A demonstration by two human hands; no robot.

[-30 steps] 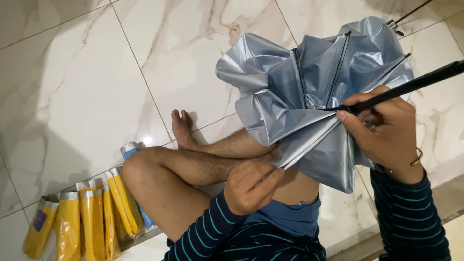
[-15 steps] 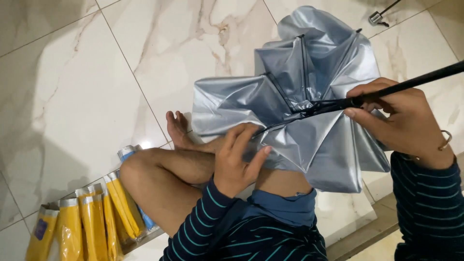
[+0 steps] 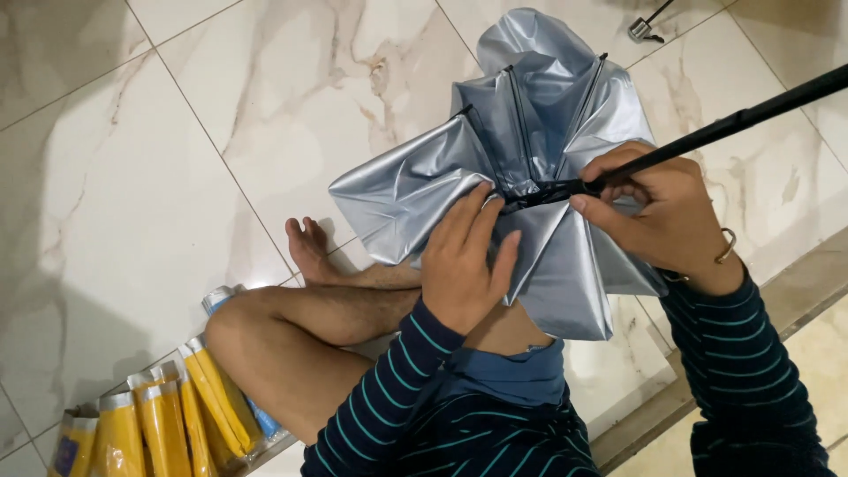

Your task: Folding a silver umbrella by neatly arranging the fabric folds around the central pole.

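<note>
Left hand (image 3: 464,265) flat on silver umbrella (image 3: 530,150).

Dark navy sleeves with thin teal stripes; blue shorts; thin metal bracelet, right wrist; barefoot.

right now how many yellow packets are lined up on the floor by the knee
About 5 yellow packets show, in a leaning row at the lower left on the marble floor, beside the bent knee. The frame edge cuts the row off, so more may be hidden.
</note>
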